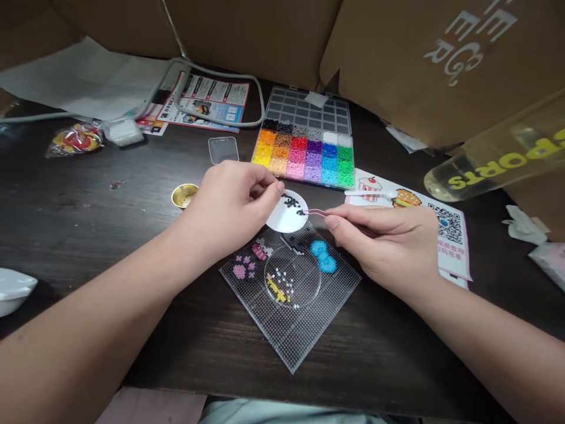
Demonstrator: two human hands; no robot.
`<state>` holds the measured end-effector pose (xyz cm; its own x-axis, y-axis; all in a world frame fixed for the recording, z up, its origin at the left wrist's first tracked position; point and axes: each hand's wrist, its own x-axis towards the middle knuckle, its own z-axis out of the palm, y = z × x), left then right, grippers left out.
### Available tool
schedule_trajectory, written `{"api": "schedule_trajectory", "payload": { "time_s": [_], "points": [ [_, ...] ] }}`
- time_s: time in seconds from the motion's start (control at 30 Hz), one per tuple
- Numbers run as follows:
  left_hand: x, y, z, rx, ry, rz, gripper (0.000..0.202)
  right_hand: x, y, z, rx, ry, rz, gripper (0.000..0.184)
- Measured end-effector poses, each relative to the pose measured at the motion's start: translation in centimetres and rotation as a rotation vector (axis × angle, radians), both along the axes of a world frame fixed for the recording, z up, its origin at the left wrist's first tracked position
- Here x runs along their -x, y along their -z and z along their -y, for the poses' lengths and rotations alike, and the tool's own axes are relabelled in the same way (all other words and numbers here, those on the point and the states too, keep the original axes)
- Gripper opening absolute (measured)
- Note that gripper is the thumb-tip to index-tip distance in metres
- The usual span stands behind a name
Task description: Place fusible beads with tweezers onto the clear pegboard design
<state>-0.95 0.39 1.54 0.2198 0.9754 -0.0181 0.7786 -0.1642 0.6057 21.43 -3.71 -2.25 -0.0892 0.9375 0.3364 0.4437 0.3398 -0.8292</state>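
While left hand point(229, 200) pinches white dish point(285, 222) of black beads point(291, 202), right hand point(392, 247) pinches pink tweezers point(315, 212), tips in dish.

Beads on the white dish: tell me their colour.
The beads are black; head view shows them best.

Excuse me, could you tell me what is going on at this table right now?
A person is working with small beads. The left hand pinches the rim of a white dish of black beads, while the right hand holds pink tweezers with tips at those beads. Below lies a clear pegboard with pink, blue and black patches and a clear round dish on it.
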Motion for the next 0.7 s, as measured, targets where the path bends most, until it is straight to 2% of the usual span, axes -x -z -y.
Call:
{"api": "schedule_trajectory", "payload": {
  "time_s": [0.17, 0.4, 0.7],
  "points": [
    [0.1, 0.7, -0.5, -0.012, -0.07, 0.026, 0.027, 0.0, -0.6, -0.5, -0.001, 0.019, -0.007, 0.018],
    [0.1, 0.1, -0.3, -0.006, -0.136, -0.007, 0.03, 0.4, -0.5, -0.8, 0.0, -0.024, -0.038, 0.017],
    [0.9, 0.3, -0.5, -0.097, -0.222, -0.06, 0.031, -0.6, 0.4, -1.5, 0.104, -0.176, 0.155, 0.019]
  ]
}}
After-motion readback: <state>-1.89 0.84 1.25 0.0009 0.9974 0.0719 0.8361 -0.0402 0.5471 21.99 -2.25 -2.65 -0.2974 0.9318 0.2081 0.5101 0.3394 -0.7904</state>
